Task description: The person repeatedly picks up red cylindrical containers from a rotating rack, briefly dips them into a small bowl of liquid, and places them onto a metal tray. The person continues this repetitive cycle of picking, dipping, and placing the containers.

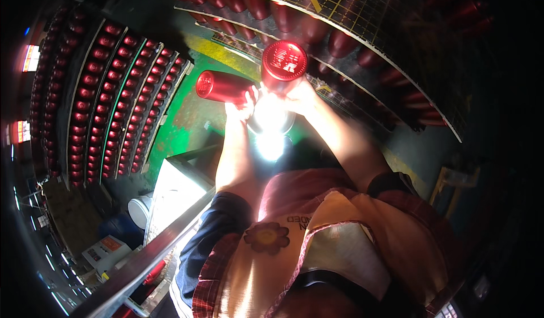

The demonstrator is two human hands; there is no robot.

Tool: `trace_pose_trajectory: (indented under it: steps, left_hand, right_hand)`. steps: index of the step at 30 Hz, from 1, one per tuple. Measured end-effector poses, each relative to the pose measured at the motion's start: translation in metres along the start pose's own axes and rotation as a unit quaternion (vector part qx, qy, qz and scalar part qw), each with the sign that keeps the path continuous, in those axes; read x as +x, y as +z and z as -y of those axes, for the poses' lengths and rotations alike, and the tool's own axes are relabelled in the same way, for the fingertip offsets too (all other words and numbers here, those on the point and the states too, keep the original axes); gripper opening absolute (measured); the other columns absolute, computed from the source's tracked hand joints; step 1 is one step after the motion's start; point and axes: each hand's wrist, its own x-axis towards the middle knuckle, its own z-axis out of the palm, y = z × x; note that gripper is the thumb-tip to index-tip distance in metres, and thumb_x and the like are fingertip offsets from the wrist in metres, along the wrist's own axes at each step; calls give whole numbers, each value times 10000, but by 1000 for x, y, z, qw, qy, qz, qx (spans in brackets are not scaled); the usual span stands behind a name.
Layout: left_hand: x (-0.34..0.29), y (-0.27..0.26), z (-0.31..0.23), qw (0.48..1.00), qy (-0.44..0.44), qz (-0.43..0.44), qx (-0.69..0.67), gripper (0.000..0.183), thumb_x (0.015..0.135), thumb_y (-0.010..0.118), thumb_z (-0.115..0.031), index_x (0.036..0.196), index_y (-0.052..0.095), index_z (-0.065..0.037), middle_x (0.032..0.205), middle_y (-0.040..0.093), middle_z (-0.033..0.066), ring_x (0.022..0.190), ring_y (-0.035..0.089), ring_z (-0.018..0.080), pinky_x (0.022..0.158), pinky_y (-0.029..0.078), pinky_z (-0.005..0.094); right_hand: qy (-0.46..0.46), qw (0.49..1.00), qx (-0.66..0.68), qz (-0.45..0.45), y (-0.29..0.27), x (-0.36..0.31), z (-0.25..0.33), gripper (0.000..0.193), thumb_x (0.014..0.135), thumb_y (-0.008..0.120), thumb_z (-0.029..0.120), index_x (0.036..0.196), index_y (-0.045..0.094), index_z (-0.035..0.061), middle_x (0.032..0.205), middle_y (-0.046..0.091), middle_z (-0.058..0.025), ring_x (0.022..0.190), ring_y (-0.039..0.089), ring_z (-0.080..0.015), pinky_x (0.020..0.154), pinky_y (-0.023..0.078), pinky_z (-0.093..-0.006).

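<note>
My left hand [243, 107] is wrapped round a shiny red metallic bottle [222, 87], which lies tilted with its embossed base pointing left. Held in my right hand [298, 95] is a second red bottle [284, 63], its round embossed base facing up toward me. The two bottles are close together at chest height, and their necks are hidden by my hands and glare. A very bright lamp [271, 117] glows just below my hands and washes out part of the fingers.
On the left, a tall rack [107, 103] holds rows of red bottles, bases outward. More red bottles line wire-mesh shelves [362, 29] above and to the right. A metal rail [153, 250] runs beside my left arm, near a white bucket [139, 210]. The floor [181, 122] is green.
</note>
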Motion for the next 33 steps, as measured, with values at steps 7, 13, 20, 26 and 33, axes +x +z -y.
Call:
trace_pose_trajectory:
  steps: [7,13,20,26,33]
  left_hand:
    - [-71,-12,25,977,39,210,-27,663,866,553,-542,1298,501,-42,1214,534,273,1079,525,499,780,578,628]
    - [-273,-97,87,927,236,55,285,552,865,588,-455,1234,572,-45,1191,584,211,1086,558,399,849,541,532]
    - [-536,-167,62,685,499,-168,504,373,854,676,-290,1117,671,-27,1088,668,120,1029,617,250,919,504,394]
    - [-593,-207,-109,233,688,-504,466,376,734,785,-282,1092,729,-181,1157,645,102,1030,599,281,934,493,376]
    - [-576,-260,-210,166,725,-531,405,326,737,768,-176,1058,760,-233,1402,523,71,1225,461,326,1053,402,380]
  right_hand:
    - [32,997,-16,72,-8,-28,-30,502,952,497,425,1147,593,-28,1099,647,-251,925,665,-391,746,608,-457]
    - [279,932,190,129,-84,-120,-53,596,982,475,485,1395,450,56,1402,461,-205,1268,438,-424,969,454,-593]
    - [309,949,-63,-28,-103,-228,-124,401,974,495,438,1274,598,193,1255,617,-157,1183,570,-359,950,515,-530]
    - [61,904,-422,29,26,-198,-295,510,891,613,283,1343,481,86,1284,558,-134,1197,551,-298,1029,454,-440]
    - [-244,466,-775,351,117,-50,-553,425,730,780,153,1145,700,190,1351,478,-190,1246,458,-371,1060,390,-431]
